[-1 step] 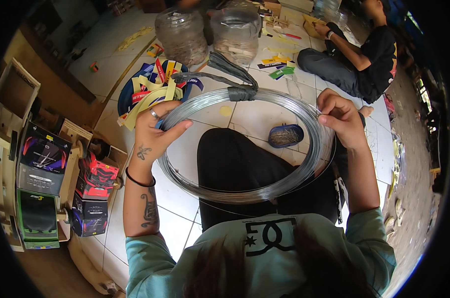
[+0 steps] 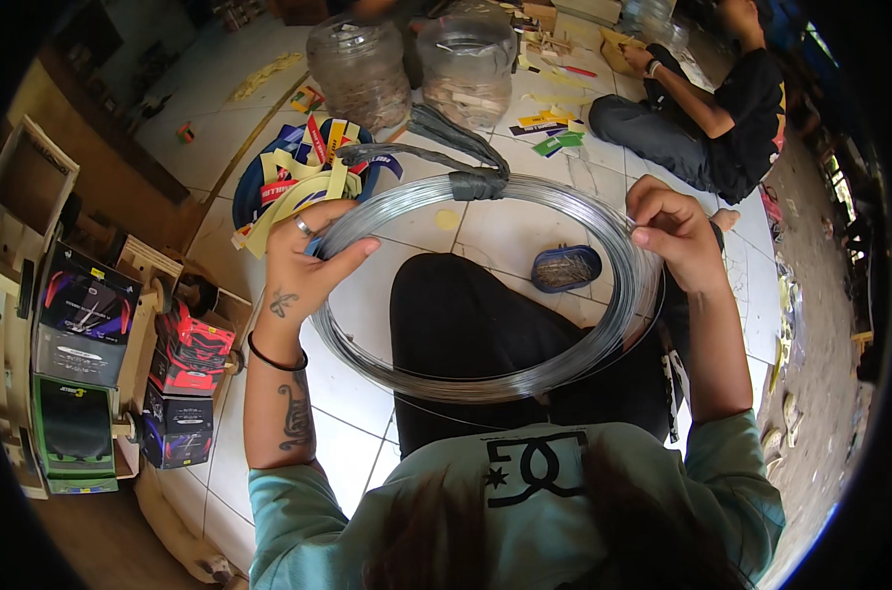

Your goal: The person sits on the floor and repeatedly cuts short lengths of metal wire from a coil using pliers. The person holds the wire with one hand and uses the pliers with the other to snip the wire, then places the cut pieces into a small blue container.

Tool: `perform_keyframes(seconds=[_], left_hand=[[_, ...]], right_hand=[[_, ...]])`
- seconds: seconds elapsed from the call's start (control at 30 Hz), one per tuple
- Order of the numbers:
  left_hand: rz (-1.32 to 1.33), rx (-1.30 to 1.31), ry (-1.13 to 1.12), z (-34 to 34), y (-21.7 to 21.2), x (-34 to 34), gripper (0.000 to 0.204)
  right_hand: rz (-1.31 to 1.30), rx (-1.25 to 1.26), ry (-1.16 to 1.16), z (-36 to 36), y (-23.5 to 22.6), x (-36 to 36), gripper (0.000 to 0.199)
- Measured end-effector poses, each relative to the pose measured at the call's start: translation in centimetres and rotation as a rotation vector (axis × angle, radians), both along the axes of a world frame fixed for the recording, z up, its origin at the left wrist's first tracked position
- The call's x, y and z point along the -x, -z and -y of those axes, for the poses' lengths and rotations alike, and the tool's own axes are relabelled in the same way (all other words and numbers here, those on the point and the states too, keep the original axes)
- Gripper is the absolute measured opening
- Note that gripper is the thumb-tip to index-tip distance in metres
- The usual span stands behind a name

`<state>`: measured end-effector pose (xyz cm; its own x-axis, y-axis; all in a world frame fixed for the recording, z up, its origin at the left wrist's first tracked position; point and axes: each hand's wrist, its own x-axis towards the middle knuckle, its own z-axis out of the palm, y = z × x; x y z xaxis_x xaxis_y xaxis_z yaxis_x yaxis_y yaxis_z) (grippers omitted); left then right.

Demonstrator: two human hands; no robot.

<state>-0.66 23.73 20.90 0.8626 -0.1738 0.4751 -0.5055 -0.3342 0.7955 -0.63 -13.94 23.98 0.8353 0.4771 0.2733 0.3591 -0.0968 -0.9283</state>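
Note:
A large coil of thin silvery wire [image 2: 466,386] is held up in front of me, over my black-clad legs. My left hand [image 2: 303,251] grips its left side, thumb on the inner edge. At the upper right my right hand [image 2: 684,236] pinches the wire between thumb and fingers. A few loose strands bow out from the coil just below that hand. Dark rubber-like strip [image 2: 478,184] is wrapped around the coil's far side, its long tails trailing up and left. Through the ring, a small blue dish [image 2: 567,287] of thin metal pieces shows on the floor.
Beyond my left hand stands a blue tub [image 2: 247,192] of colourful strips. Two clear plastic containers [image 2: 356,64] hold small pieces. A person [image 2: 707,123] sits at the far right, hands on something yellowish. Wooden racks with boxed goods [image 2: 82,305] line the left.

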Motion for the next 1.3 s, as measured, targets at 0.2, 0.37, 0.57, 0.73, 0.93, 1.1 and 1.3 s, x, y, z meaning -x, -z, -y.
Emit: perform_keyframes(seconds=[0.2, 0.37, 0.57, 0.73, 0.93, 1.1, 1.3], left_hand=[[-0.037, 0.058, 0.041, -0.2, 0.0, 0.4, 0.029], [-0.073, -0.027, -0.038, -2.6, 0.1, 0.9, 0.021], [-0.05, 0.032, 0.031, -3.8, 0.7, 1.2, 0.014], [-0.214, 0.114, 0.219, -3.1, -0.7, 0.2, 0.016], [-0.132, -0.05, 0.323, -0.9, -2.2, -0.6, 0.014], [-0.086, -0.016, 0.298, 1.0, -2.1, -1.0, 0.015], [-0.09, 0.08, 0.283, 0.5, -1.3, -0.4, 0.016]], right_hand=[[-0.075, 0.067, -0.014, -2.4, 0.0, 0.2, 0.029], [-0.071, 0.256, 0.06, -3.9, -0.5, 0.3, 0.023], [0.154, 0.357, 0.049, -3.6, -1.1, 0.7, 0.02], [0.178, 0.39, 0.001, -3.2, -2.4, 1.4, 0.023], [0.195, 0.42, -0.017, -3.2, -3.1, 2.2, 0.024], [0.314, 0.403, -0.084, -3.0, -3.3, 2.1, 0.028], [0.035, 0.118, 0.006, -2.5, -3.6, 2.2, 0.015]])
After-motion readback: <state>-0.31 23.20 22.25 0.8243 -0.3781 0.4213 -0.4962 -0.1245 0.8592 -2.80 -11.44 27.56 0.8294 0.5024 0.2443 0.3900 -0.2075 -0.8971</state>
